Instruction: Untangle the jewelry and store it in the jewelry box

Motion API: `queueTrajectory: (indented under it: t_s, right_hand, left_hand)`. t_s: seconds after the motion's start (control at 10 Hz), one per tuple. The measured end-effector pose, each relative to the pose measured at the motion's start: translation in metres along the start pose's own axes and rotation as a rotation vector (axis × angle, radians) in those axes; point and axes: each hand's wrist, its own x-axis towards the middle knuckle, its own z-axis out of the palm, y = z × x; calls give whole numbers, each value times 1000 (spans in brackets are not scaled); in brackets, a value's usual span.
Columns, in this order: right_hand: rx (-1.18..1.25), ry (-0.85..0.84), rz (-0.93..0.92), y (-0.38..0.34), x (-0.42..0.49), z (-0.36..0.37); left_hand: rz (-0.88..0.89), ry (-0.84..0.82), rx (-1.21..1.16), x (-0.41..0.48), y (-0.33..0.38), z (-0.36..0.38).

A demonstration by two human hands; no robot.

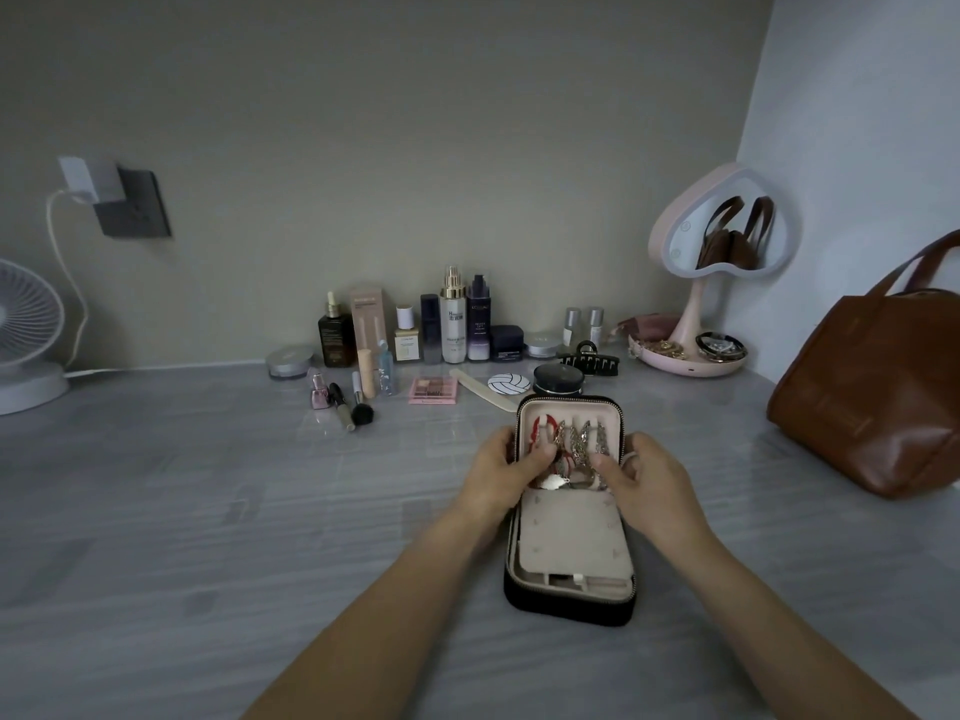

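Note:
A black zip jewelry box (570, 600) with a pale pink lining lies open on the grey table. Its upright lid holds several hanging chains and a red piece (569, 439). A pale pink flap (571, 537) covers the lower half. My left hand (501, 467) rests against the lid's left edge, fingertips pinching the chains' lower ends. My right hand (641, 472) sits at the lid's right edge, thumb and fingers on the same bundle. A small silver leaf pendant (557, 481) dangles between the two hands.
Cosmetic bottles (452, 324), a black hair claw (589, 358), a pink palette (432, 391) and brushes line the back of the table. A heart-shaped mirror with a tray (691, 356) stands back right, a brown leather bag (872, 387) at right, a white fan (23, 330) at left.

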Motion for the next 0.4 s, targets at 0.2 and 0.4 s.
queueTrajectory:
  t_s: [0.2,0.4]
  right_hand:
    - [19,-47,28,-3,1,-3]
    - [-25,-163,25,-15,1,-28]
  left_hand:
    - [-36,56,-14,-3,-2,-4]
    - [-54,48,-27,-4,-5,-7]
